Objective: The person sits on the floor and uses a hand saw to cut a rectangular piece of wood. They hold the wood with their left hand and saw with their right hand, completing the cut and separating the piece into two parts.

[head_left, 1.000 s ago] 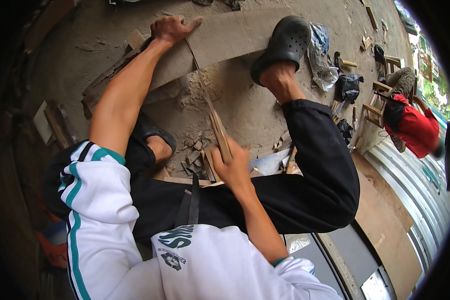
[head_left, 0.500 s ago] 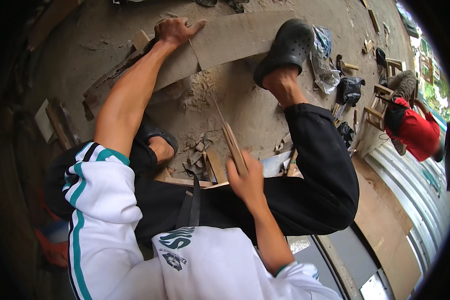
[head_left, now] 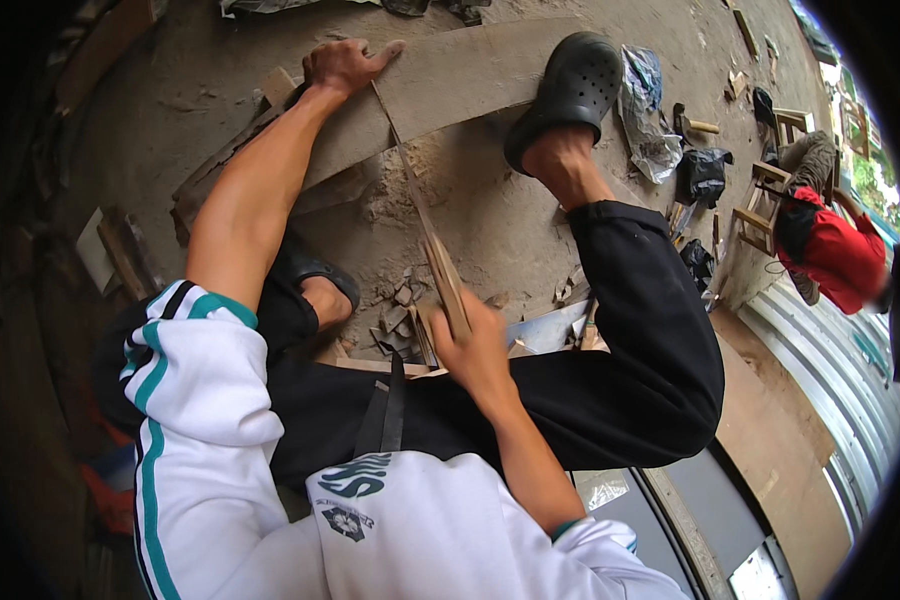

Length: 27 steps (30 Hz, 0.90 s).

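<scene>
A handsaw (head_left: 417, 205) with a pale wooden handle is in my right hand (head_left: 480, 355), its fingers wrapped round the handle. The thin blade runs up and to the left into a cut across a wide wooden board (head_left: 460, 75). My left hand (head_left: 345, 66) grips the board's far edge just left of the cut, thumb stretched out along the top. On the board's right part rests my foot in a black clog (head_left: 580, 90). Sawdust (head_left: 410, 180) lies on the ground below the cut.
Wood offcuts (head_left: 400, 310) are scattered between my legs. To the right lie a clear plastic bag (head_left: 650, 115), a hammer (head_left: 692, 124) and a black bag (head_left: 703, 177). A person in a red shirt (head_left: 835, 250) sits farther right, near corrugated metal sheets (head_left: 800, 340).
My right hand and the saw have moved slightly left and forward, so more blade shows in line with the cut. My left hand stays on the board.
</scene>
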Tool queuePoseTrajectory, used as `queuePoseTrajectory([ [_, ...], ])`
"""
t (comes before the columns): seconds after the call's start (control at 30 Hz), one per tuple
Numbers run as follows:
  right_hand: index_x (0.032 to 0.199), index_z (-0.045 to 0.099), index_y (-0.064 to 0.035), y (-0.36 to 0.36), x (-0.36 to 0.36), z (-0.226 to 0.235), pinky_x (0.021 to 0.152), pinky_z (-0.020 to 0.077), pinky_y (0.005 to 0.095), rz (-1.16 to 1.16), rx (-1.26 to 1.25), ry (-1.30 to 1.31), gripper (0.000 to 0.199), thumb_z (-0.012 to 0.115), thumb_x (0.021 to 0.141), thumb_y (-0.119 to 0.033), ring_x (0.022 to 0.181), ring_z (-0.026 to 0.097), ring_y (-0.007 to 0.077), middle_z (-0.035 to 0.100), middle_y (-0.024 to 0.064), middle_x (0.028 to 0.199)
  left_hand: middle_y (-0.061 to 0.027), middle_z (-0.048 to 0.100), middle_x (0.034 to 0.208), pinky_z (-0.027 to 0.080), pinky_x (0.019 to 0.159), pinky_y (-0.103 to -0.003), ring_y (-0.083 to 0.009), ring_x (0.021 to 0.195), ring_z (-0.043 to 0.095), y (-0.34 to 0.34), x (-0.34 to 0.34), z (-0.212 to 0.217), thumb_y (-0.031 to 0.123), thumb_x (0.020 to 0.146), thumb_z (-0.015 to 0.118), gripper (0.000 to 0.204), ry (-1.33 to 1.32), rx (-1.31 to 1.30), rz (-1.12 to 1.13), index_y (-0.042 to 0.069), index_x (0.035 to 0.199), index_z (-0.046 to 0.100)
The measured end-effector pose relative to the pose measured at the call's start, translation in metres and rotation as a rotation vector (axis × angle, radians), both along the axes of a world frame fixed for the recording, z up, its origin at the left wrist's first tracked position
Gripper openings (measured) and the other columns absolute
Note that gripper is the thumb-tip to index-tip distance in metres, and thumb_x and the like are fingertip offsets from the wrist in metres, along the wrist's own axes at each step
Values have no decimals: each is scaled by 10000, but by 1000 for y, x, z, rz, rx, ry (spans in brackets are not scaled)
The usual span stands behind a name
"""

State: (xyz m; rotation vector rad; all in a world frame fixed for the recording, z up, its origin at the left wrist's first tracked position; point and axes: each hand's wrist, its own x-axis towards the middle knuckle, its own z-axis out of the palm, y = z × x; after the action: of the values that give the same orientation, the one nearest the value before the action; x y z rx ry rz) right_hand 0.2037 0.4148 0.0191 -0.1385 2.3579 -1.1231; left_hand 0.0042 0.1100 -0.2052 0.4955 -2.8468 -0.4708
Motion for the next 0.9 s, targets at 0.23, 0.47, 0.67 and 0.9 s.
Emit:
queuePoseTrajectory([
  [0.23, 873, 634, 20, -3, -13, -49, 554, 482, 375, 45, 149, 124, 125, 638, 827, -96, 568, 623, 351, 587, 208, 630, -95, 594, 539, 459, 477, -441, -254, 495, 601, -13, 0, -15, 860, 762, 467, 794, -55, -18, -15, 102, 573, 610],
  [0.47, 866, 590, 4, 30, 20, 20, 543, 501, 413, 41, 47, 43, 139, 649, 819, -113, 596, 642, 380, 609, 209, 636, -92, 585, 521, 428, 451, -420, -245, 465, 577, -11, 0, 26, 871, 723, 511, 796, -65, 3, 17, 100, 529, 542],
  [0.67, 837, 586, 9, 52, 31, 30, 533, 493, 397, 19, 76, 62, 138, 650, 818, -111, 572, 637, 358, 605, 194, 622, -127, 641, 642, 468, 582, -463, -331, 625, 636, -13, 12, 36, 826, 784, 489, 762, -102, 126, 1, 91, 618, 602],
  [0.9, 814, 594, 14, 60, 30, 30, 528, 455, 359, -18, 76, 140, 159, 657, 828, -130, 518, 598, 273, 579, 167, 600, -175, 645, 679, 468, 605, -489, -400, 699, 645, -7, 33, 79, 723, 881, 442, 692, -62, 204, 44, 89, 684, 635],
])
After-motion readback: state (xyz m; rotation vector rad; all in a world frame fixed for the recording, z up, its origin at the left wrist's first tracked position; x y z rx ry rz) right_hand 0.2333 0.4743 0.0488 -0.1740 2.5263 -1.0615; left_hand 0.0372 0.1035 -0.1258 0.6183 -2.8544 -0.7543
